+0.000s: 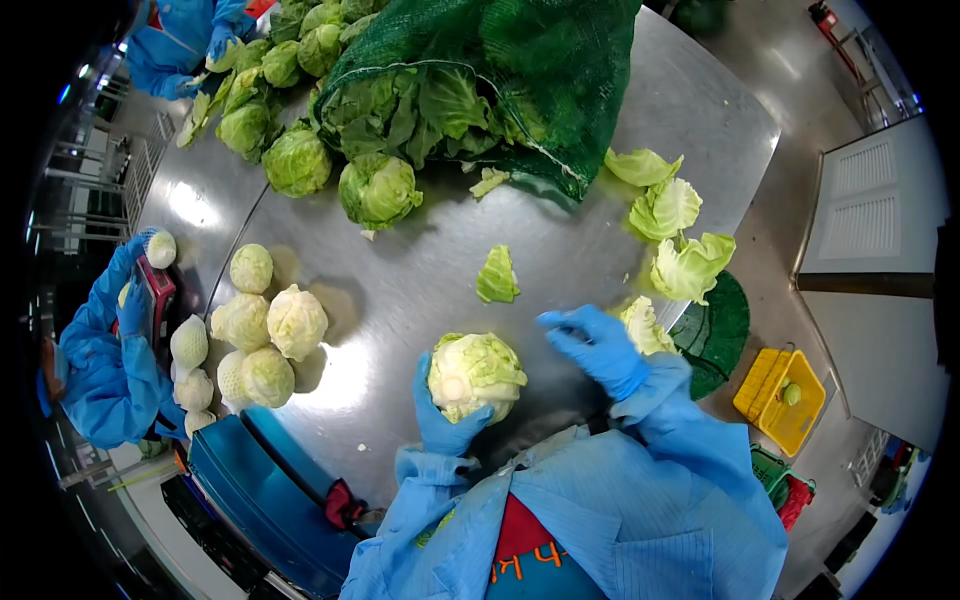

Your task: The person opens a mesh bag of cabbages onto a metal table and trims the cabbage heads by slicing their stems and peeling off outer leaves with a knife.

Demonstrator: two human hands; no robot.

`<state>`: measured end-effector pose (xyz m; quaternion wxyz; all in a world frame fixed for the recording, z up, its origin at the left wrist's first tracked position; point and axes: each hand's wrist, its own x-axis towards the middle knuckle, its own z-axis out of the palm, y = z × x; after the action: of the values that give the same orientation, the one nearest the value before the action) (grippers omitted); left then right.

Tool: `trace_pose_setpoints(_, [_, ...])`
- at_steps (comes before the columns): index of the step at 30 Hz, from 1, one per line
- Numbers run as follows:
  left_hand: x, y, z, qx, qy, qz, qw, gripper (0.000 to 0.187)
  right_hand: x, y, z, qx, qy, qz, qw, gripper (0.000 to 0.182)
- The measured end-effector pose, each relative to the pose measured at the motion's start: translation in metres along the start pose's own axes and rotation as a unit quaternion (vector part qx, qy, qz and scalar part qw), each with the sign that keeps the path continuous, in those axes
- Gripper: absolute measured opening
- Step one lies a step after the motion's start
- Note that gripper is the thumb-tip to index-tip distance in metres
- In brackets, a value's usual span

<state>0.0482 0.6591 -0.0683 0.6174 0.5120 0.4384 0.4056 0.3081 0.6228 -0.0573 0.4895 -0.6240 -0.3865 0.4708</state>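
A pale green cabbage rests in my left hand, whose blue-gloved fingers curve round its left side and underside. The cut stem end of the cabbage faces up toward me. To its right, my right hand, also gloved in blue, hovers over the steel table with its fingers extended and nothing visible in them. A loose leaf piece lies beyond the cabbage. Just right of my right hand is another pale leaf, partly hidden by the sleeve.
A green mesh sack of cabbages lies at the back. Trimmed cabbages sit at left, near a co-worker at a red device. Another person is at top left. Loose leaves line the right edge; a yellow crate stands below.
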Motion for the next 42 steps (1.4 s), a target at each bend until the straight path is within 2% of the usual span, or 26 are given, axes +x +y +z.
trace_pose_setpoints(2, [-0.001, 0.005, -0.005, -0.029, -0.041, -0.017, 0.999, 0.122, 0.015, -0.008, 0.017, -0.069, -0.09, 0.02, 0.993, 0.044])
trace_pose_setpoints(4, [-0.001, 0.023, -0.006, -0.089, -0.093, -0.066, 0.99, 0.127, 0.037, -0.004, 0.038, -0.077, -0.136, -0.011, 0.988, 0.044])
trace_pose_setpoints(5, [-0.003, 0.017, -0.014, -0.023, -0.097, -0.044, 0.994, 0.128, 0.048, -0.003, 0.047, -0.083, -0.157, -0.027, 0.984, 0.045])
trace_pose_setpoints(7, [-0.008, 0.004, -0.039, 0.109, -0.102, 0.001, 0.989, 0.131, 0.064, -0.006, 0.061, -0.071, -0.295, 0.062, 0.951, 0.044])
trace_pose_setpoints(8, [-0.01, 0.004, -0.048, 0.098, -0.131, -0.036, 0.986, 0.128, 0.068, -0.006, 0.066, -0.065, -0.362, 0.106, 0.924, 0.044])
trace_pose_setpoints(10, [-0.012, 0.011, -0.057, 0.074, -0.188, -0.109, 0.973, 0.124, 0.07, 0.002, 0.074, -0.02, -0.363, 0.11, 0.925, 0.041])
trace_pose_setpoints(11, [-0.015, 0.016, -0.057, 0.043, -0.181, -0.132, 0.974, 0.119, 0.068, 0.005, 0.078, 0.002, -0.364, 0.113, 0.925, 0.04])
trace_pose_setpoints(13, [-0.021, 0.035, -0.053, -0.02, -0.167, -0.178, 0.97, 0.109, 0.059, 0.006, 0.084, -0.06, -0.317, 0.044, 0.945, 0.035])
trace_pose_setpoints(14, [-0.025, 0.041, -0.046, -0.097, -0.105, -0.221, 0.965, 0.101, 0.054, 0.006, 0.088, -0.091, -0.293, 0.01, 0.952, 0.033])
trace_pose_setpoints(16, [-0.041, 0.046, -0.022, -0.248, 0.028, -0.3, 0.921, 0.087, 0.035, -0.002, 0.105, -0.23, -0.216, -0.071, 0.946, 0.028])
trace_pose_setpoints(17, [-0.044, 0.042, -0.015, -0.231, 0.066, -0.289, 0.927, 0.082, 0.027, -0.004, 0.112, -0.295, -0.176, -0.114, 0.932, 0.027])
trace_pose_setpoints(19, [-0.04, 0.028, -0.01, -0.194, 0.138, -0.263, 0.935, 0.072, 0.026, 0.007, 0.115, -0.299, -0.101, -0.118, 0.941, 0.023])
trace_pose_setpoints(20, [-0.038, 0.025, -0.013, -0.213, 0.125, -0.251, 0.936, 0.067, 0.028, 0.012, 0.108, -0.312, -0.055, -0.131, 0.939, 0.023])
trace_pose_setpoints(21, [-0.04, 0.021, -0.017, -0.281, 0.124, -0.285, 0.908, 0.068, 0.03, 0.019, 0.098, -0.326, -0.01, -0.142, 0.935, 0.023])
trace_pose_setpoints(23, [-0.04, 0.016, -0.028, -0.414, 0.117, -0.341, 0.836, 0.072, 0.039, 0.042, 0.06, -0.411, 0.015, -0.139, 0.901, 0.019])
trace_pose_setpoints(25, [-0.032, 0.031, -0.027, -0.483, 0.096, -0.323, 0.808, 0.071, 0.042, 0.045, 0.009, -0.391, 0.004, -0.104, 0.914, 0.016])
trace_pose_setpoints(27, [-0.027, 0.035, -0.023, -0.53, 0.099, -0.293, 0.79, 0.069, 0.04, 0.063, -0.025, -0.49, 0.143, -0.134, 0.849, 0.019])
trace_pose_setpoints(28, [-0.027, 0.036, -0.022, -0.545, 0.09, -0.295, 0.779, 0.067, 0.039, 0.045, -0.023, -0.484, 0.15, -0.117, 0.855, 0.025])
trace_pose_setpoints(30, [-0.024, 0.041, -0.012, -0.521, 0.1, -0.282, 0.799, 0.068, 0.033, 0.004, -0.025, -0.471, 0.166, -0.082, 0.863, 0.037])
trace_pose_setpoints(33, [-0.02, 0.042, -0.003, -0.506, 0.104, -0.283, 0.808, 0.069, 0.022, -0.016, 0.017, -0.268, 0.064, -0.068, 0.959, 0.045])
trace_pose_setpoints(35, [-0.017, 0.044, -0.002, -0.509, 0.096, -0.29, 0.805, 0.069, 0.017, -0.015, 0.058, -0.118, -0.049, 0.003, 0.992, 0.045])
trace_pose_setpoints(37, [-0.015, 0.046, -0.002, -0.522, 0.083, -0.295, 0.796, 0.069, 0.019, -0.002, 0.092, -0.05, -0.059, 0.013, 0.997, 0.043])
trace_pose_setpoints(40, [-0.015, 0.044, -0.006, -0.518, 0.082, -0.293, 0.8, 0.07, 0.044, 0.034, 0.114, 0.099, -0.161, 0.05, 0.981, 0.038])
trace_pose_setpoints(42, [-0.014, 0.045, -0.004, -0.501, 0.09, -0.283, 0.813, 0.071, 0.047, 0.022, 0.108, -0.029, -0.162, 0.038, 0.986, 0.032])
